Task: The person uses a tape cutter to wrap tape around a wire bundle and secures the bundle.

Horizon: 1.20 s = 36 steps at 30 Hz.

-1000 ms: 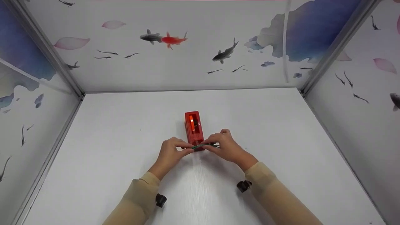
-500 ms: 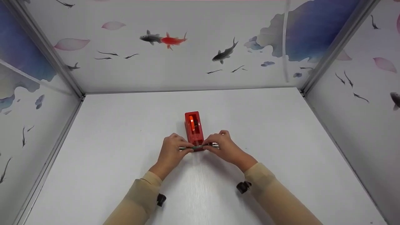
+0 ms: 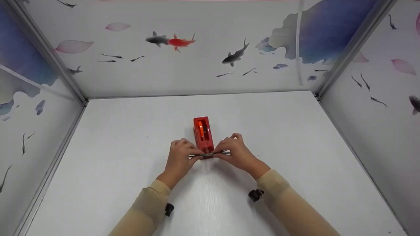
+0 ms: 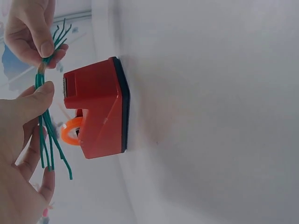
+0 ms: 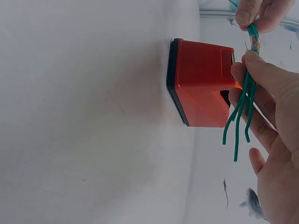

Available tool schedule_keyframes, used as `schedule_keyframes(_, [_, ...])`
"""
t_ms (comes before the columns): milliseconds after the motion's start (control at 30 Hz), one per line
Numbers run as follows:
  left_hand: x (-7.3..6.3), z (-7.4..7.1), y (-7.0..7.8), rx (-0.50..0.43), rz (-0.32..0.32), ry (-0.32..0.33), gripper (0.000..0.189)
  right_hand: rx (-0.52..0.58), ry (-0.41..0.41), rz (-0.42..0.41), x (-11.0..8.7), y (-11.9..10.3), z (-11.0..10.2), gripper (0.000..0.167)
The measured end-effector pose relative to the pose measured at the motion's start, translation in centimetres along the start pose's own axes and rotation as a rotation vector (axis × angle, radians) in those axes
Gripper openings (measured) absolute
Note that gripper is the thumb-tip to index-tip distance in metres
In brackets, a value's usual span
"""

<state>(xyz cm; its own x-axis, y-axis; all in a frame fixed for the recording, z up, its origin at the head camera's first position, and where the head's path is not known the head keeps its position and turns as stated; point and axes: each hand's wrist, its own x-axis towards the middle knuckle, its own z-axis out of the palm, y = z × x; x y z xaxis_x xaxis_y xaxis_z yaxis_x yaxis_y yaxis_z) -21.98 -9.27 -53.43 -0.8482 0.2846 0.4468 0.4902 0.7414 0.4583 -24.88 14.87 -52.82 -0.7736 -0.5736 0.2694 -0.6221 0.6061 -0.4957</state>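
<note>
Over the near end of a red tape dispenser (image 3: pixel 206 144), both hands hold a bundle of green wires (image 3: pixel 208 154). My left hand (image 3: pixel 179 159) pinches the bundle between thumb and fingers on one side. On the other side my right hand (image 3: pixel 239 154) pinches it the same way. A short copper-coloured stretch (image 5: pixel 255 44) shows between the two pinches in the right wrist view. Loose green wire ends (image 4: pixel 49 149) fan out past the left fingers in the left wrist view. An orange tape roll (image 4: pixel 70 131) sits in the dispenser, its toothed cutting edge facing the bundle.
The dispenser stands on a white table (image 3: pixel 131 131). White walls printed with fish and petals (image 3: pixel 203 72) close off the back and both sides. A small black device (image 3: pixel 256 195) is worn at the right wrist, another (image 3: pixel 169 209) at the left.
My left hand has shifted slightly away from the body, and wire ends now show past its fingers. The right hand keeps its pinch nearly in place. The dispenser has not moved.
</note>
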Motion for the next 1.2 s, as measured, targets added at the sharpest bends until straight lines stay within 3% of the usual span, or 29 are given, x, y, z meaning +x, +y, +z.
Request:
schedule_keyframes(167, [-0.1, -0.1, -0.1, 0.045, 0.005, 0.017, 0.021, -0.061, 0.010, -0.014, 0.2, -0.3, -0.1, 0.014])
schedule_keyframes(433, [-0.2, 0.0, 0.0, 0.154, 0.145, 0.060, 0.019, 0.093, -0.171, 0.060, 0.2, 0.6, 0.4, 0.020])
schedule_keyframes(533, [-0.2, 0.0, 0.0, 0.173, 0.179, 0.080, 0.018, 0.114, -0.200, 0.052, 0.3, 0.7, 0.5, 0.020])
schedule_keyframes(867, [-0.1, 0.2, -0.1, 0.168, 0.169, 0.092, 0.017, 0.090, -0.154, 0.033, 0.4, 0.3, 0.2, 0.012])
schedule_keyframes(1200, [-0.3, 0.4, 0.0, 0.161, 0.151, 0.089, 0.018, -0.051, -0.084, -0.024, 0.2, -0.5, 0.1, 0.011])
